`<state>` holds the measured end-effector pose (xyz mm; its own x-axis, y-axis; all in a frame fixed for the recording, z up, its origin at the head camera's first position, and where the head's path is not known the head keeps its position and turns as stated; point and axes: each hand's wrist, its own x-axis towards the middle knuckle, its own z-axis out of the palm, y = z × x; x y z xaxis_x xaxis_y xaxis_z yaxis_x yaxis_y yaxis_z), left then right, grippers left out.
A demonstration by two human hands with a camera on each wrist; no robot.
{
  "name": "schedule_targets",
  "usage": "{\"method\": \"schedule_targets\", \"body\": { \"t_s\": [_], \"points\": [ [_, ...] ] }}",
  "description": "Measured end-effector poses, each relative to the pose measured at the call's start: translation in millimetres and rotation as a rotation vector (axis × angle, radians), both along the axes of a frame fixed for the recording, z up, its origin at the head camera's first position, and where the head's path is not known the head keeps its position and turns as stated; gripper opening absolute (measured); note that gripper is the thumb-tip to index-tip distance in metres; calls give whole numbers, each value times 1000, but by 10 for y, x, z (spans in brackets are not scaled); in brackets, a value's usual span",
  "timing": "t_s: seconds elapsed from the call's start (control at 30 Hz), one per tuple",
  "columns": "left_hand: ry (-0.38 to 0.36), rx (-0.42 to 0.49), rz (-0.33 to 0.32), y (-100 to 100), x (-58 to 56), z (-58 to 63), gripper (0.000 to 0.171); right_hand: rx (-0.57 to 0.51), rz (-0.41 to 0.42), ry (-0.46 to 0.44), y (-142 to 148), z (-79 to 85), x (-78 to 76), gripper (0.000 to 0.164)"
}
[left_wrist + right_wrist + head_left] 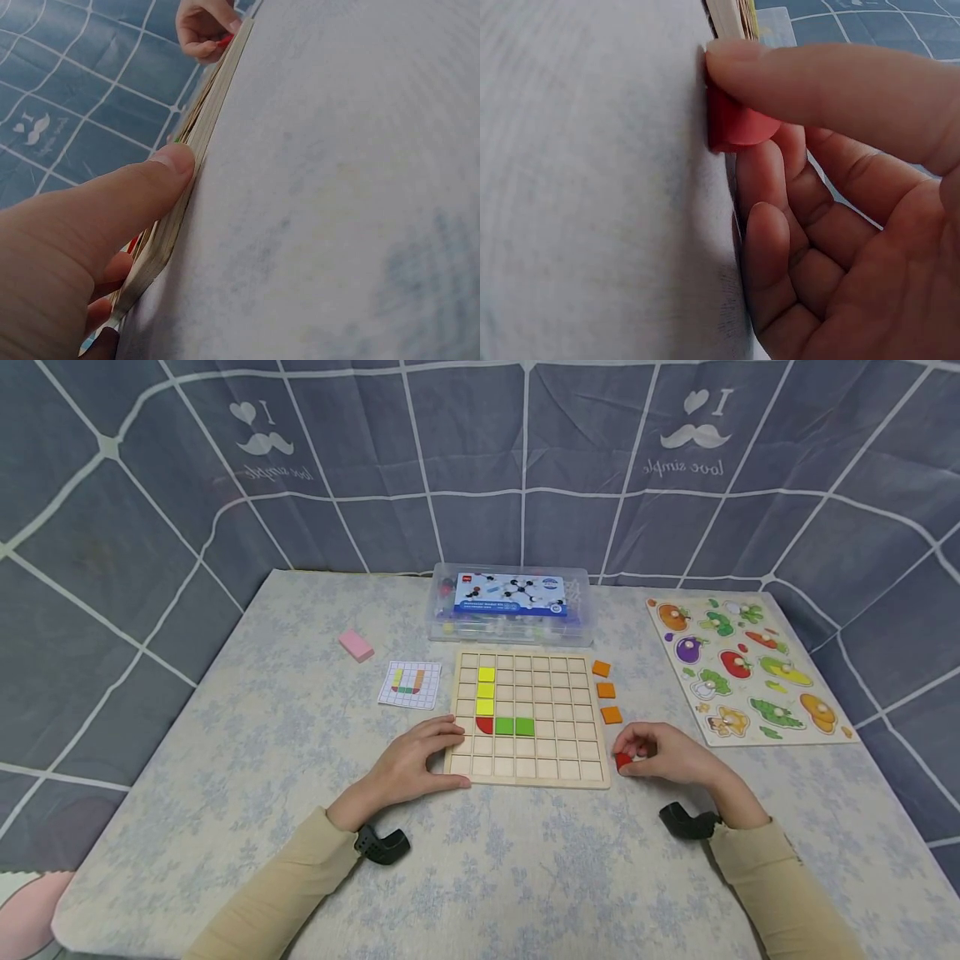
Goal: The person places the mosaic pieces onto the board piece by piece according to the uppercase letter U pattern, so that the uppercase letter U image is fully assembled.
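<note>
On the board (558, 752), six pieces (486, 691) are down.
Your right hand (663, 753) pinches a red piece (623, 761) beside it; three oranges (606, 691) probably wait too. Your left hand (411, 762) spreads at the edge, grip unclear.

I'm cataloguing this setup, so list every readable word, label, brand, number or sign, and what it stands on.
"I", a heart and a moustache, "love simple": mirror-reversed, twice, on the blue-grey fabric backdrop with white grid lines.
"Molecular Model Kit": on the blue-and-white label of the clear plastic box.
Too small to read: the label's red logo and remaining print.
</note>
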<state>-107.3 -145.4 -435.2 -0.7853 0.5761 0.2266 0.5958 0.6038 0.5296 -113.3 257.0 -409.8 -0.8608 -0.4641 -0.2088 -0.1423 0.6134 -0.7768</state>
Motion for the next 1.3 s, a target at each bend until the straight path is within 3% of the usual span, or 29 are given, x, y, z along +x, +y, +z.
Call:
{"method": "schedule_targets", "body": {
  "t_s": [0.73,1.3],
  "points": [
    [-2,1,-3,2,4,0,64,-6,118,-35,12,115,-111,13],
    [-3,7,-1,-3,9,-19,64,-78,85,-14,-542,226,-405,12]
  ]
}}
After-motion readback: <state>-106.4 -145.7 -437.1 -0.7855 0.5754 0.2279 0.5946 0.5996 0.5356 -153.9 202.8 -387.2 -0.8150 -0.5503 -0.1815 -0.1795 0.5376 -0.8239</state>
